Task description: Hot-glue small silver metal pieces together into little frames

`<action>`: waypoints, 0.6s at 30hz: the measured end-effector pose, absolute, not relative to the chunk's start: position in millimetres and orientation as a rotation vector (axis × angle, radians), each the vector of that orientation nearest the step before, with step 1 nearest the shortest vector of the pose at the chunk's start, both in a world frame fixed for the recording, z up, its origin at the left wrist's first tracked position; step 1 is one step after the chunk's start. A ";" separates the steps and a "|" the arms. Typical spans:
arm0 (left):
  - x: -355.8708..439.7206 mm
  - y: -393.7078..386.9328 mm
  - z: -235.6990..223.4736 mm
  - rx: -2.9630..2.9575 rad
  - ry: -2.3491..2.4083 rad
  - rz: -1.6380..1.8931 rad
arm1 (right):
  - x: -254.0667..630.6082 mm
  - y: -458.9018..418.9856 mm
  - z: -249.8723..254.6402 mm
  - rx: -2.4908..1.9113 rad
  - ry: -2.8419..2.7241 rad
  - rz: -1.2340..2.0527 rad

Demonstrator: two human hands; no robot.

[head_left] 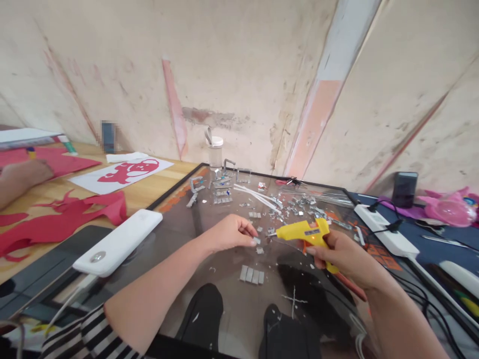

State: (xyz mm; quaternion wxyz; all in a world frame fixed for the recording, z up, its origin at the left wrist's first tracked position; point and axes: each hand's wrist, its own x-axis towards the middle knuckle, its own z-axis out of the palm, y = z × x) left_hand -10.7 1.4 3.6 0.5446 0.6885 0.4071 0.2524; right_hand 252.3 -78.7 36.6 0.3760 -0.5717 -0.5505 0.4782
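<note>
My right hand (337,252) is wrapped around the handle of a yellow hot glue gun (305,231), whose nozzle points left, toward my other hand. Between the fingertips of my left hand (237,232) is a small grey tile (256,240), pinched just above the glass tabletop (224,304). A few more small tiles (259,251) lie right beside these fingers. Closer to me rests a row of grey tiles (252,274) set side by side. Behind, a short tile strip (255,215) lies flat.
Grey scraps (299,204) and white sticks (258,197) litter the far side, near a lidded jar (215,152). A white power bank (119,242) lies left, a power strip (385,232) right. Another person's hand (26,174) rests on red paper (75,162). Cables (419,294) run along the right.
</note>
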 end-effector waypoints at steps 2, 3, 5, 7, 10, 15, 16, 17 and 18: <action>-9.9 0.2 -2.8 1.750 1.001 0.565 | 250.9 -77.2 33.2 -1.482 -1.474 1.194; -9.1 -0.4 -5.7 1.792 1.022 0.565 | 250.3 -76.2 31.0 -1.489 -1.506 1.176; -7.2 -1.8 -9.6 1.844 1.077 0.581 | 249.5 -73.7 26.2 -1.502 -1.557 1.142; -6.3 -2.6 -10.9 1.866 1.130 0.589 | 249.7 -71.4 21.6 -1.497 -1.585 1.128; -8.9 -1.3 -10.5 1.883 1.147 0.575 | 250.6 -69.2 16.8 -1.474 -1.586 1.142; -19.9 5.4 -11.8 1.866 1.092 0.483 | 247.5 -68.1 14.3 -1.492 -1.622 1.194; -21.0 6.3 -12.4 1.862 1.091 0.474 | 246.3 -67.9 13.9 -1.504 -1.640 1.198; -21.5 6.7 -13.0 1.863 1.096 0.472 | 245.2 -67.6 13.6 -1.516 -1.658 1.200; -21.1 6.7 -13.4 1.871 1.102 0.472 | 244.1 -67.3 13.2 -1.528 -1.675 1.203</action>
